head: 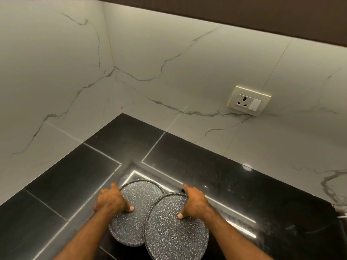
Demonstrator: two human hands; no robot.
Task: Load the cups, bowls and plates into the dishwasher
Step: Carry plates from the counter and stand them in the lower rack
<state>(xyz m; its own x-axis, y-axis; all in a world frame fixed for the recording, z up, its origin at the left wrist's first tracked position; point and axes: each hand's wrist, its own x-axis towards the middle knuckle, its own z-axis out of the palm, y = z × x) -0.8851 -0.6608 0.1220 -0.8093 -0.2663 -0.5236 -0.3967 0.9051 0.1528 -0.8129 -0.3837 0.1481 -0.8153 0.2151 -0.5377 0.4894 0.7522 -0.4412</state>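
Front plate (174, 233) overlapping rear plate (139, 194), faces up, both gripped

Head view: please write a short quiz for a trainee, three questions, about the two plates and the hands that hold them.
1. True or false: the left hand grips the left plate, and the right hand grips the right plate.
2. Which plate lies over the edge of the other? A. the left plate; B. the right plate; C. neither, they lie apart.
3. Fill in: the wall socket is nearer to the ___ hand.

Key: 1 true; 2 B; 3 right.
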